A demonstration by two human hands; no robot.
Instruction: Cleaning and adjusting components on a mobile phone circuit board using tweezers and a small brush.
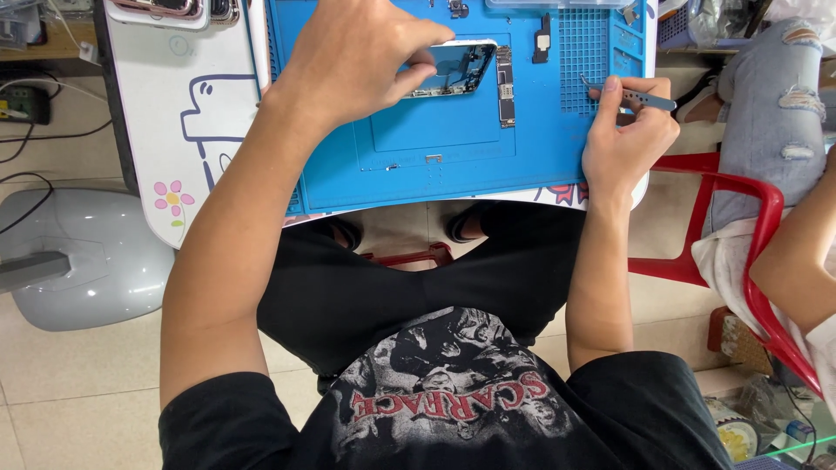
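Note:
My left hand (361, 61) rests on an opened phone housing (457, 68) lying on a blue work mat (453, 165), thumb and fingers pinching its near edge. My right hand (625, 130) sits at the mat's right edge, closed around metal tweezers (640, 97) whose thin tip points left over the mat's gridded section. A narrow circuit board (505, 87) lies just right of the housing. A small dark part (542, 42) lies farther up the mat.
The mat lies on a small white table (174, 130) with cartoon drawings. More phones (178, 9) sit at its far left corner. A red plastic chair (740, 235) and another person's arm (797, 252) are at right. A grey fan base (83, 261) stands on the floor at left.

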